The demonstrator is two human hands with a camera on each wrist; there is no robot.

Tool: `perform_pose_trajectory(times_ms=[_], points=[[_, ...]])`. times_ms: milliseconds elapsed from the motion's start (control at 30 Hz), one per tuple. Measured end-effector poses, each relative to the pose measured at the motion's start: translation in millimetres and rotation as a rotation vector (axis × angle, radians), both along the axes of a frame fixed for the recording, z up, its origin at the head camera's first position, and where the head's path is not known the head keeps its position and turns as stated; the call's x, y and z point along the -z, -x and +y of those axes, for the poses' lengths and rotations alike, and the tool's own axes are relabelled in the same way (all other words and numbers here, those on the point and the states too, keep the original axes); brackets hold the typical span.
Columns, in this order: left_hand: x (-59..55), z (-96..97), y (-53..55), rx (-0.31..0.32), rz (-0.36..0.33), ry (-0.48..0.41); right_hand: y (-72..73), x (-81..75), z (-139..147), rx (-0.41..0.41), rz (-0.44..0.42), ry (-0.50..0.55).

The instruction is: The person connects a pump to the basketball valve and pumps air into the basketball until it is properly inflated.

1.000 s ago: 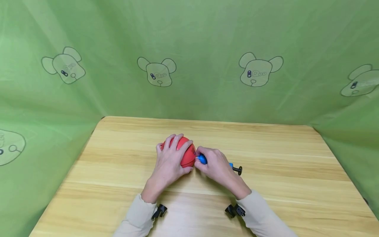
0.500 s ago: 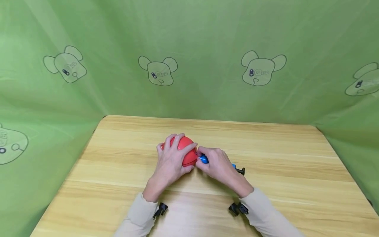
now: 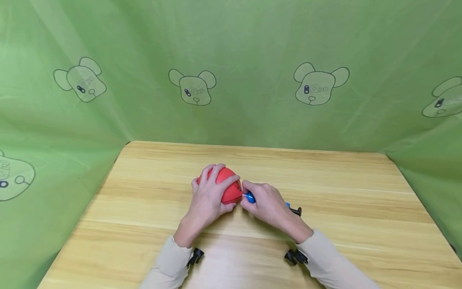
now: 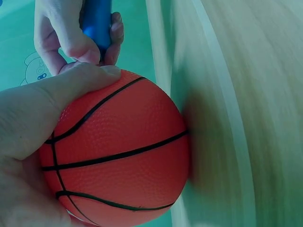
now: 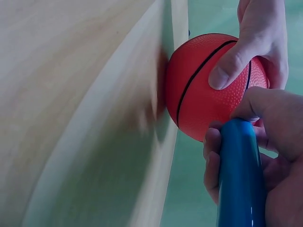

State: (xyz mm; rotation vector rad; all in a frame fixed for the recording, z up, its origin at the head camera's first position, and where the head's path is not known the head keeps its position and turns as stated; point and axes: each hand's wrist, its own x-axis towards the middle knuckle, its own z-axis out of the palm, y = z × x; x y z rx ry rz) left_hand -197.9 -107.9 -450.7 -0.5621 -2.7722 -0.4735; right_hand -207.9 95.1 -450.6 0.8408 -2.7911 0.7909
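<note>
A small red basketball with black seams sits on the table. My left hand spreads over it and grips it, thumb low on the near side, fingers over the top. In my right hand is a blue hand pump, held around its barrel by curled fingers and thumb. The pump's front end points at the ball's right side, with a thin pale needle right at the ball's surface. Its black handle sticks out behind the right hand. In the right wrist view the fingers hide the needle.
A light wood-grain table lies under the ball and hands. Green cloth with bear-head drawings hangs behind and along both sides. Black camera mounts sit at the wrists beside pale sleeves.
My right hand and the pump have shifted slightly right and nearer to me; more of the handle shows. The left hand keeps its grip, its index finger reaching a little farther right.
</note>
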Motion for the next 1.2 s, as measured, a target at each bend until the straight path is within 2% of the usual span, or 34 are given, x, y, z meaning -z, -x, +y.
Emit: perform_pose_trajectory(times_ms=[467, 767, 900, 1200], points=[[-1.5, -3.9, -0.8, -0.001, 0.018, -0.009, -3.1, 0.4, 1.0, -0.008, -0.004, 0.026], [-2.7, -4.2, -0.4, -0.003, -0.014, -0.017, -4.3, -1.2, 3.6, -0.033, 0.014, 0.037], [-3.1, -1.7, -0.1, 0.004, -0.032, -0.014, -6.4, 0.7, 6.0, -0.024, 0.031, 0.037], [-1.1, 1.9, -1.1, -0.004, -0.017, -0.011, -10.1, 3.7, 8.4, -0.003, 0.063, 0.011]])
